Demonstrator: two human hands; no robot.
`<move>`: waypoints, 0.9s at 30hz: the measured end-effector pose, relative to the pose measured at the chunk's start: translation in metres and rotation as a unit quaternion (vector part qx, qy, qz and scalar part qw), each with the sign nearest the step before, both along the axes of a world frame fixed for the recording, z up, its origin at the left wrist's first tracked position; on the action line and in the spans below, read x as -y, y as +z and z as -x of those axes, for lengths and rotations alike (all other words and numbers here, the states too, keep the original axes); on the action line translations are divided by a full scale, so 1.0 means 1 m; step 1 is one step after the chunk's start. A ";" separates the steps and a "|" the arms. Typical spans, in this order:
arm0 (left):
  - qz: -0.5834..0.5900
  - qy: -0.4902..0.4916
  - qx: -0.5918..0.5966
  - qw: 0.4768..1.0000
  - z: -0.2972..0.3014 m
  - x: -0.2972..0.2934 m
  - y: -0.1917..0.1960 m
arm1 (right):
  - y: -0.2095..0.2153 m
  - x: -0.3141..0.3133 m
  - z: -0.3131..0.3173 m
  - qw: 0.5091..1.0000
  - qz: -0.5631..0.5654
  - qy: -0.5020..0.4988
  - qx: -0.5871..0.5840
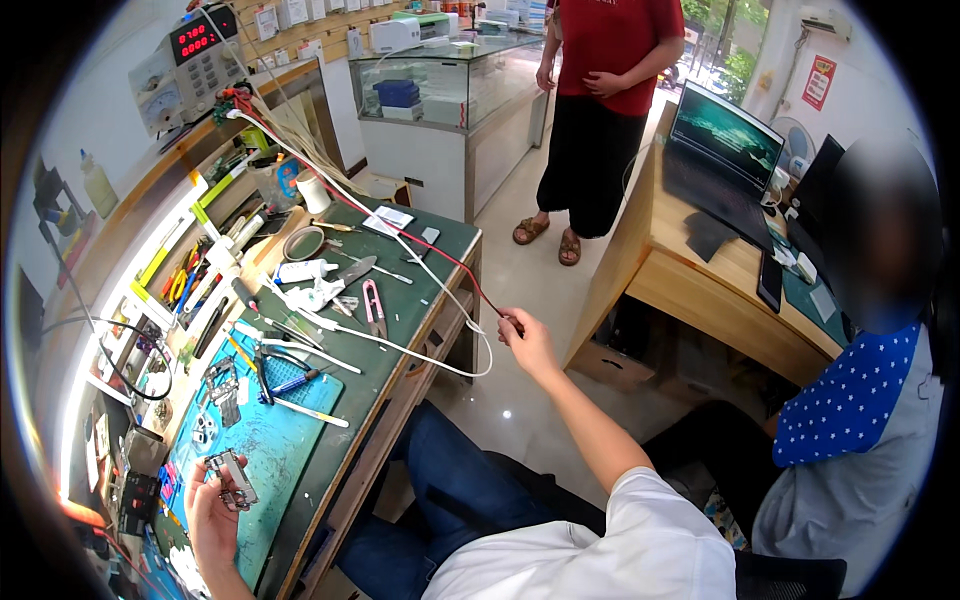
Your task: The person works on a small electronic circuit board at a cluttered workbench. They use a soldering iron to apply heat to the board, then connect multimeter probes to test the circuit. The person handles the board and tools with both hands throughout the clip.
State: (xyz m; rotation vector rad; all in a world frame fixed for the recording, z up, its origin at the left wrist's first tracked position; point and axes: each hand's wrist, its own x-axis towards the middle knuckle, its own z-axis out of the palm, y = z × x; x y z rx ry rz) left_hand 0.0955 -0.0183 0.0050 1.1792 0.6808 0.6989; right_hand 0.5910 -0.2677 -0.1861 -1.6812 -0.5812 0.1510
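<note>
My left hand (213, 512) is raised over the near part of the bench. Between its thumb and fingers is a small metallic circuit board (236, 481), with its flat side partly turned up. My right hand (530, 342) is stretched out past the bench's right edge, its fingers pinched on the end of a thin red cable (455, 262); the tip is hidden. That cable runs back toward the power supply (197, 62) at the far left. Close to my right hand, a white cable (440, 366) hangs in a loop off the bench edge.
A blue repair mat (275, 455) carries a phone frame (222, 388) and several tools. Pink-handled scissors (374, 305), a tube and tweezers lie beyond it. One person in red (620, 50) stands ahead; another (850, 400) sits at my right beside a desk with a laptop (725, 140).
</note>
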 end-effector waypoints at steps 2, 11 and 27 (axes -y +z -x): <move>0.015 -0.008 -0.005 1.000 0.000 -0.001 -0.001 | 0.017 0.030 0.018 0.998 0.031 -0.015 0.048; 0.042 0.002 -0.034 0.999 0.000 -0.005 -0.006 | 0.130 0.051 0.124 0.884 -0.123 0.412 -0.183; 0.028 0.029 0.037 0.998 -0.004 -0.008 -0.001 | 0.208 -0.110 0.235 0.739 -0.061 0.512 0.434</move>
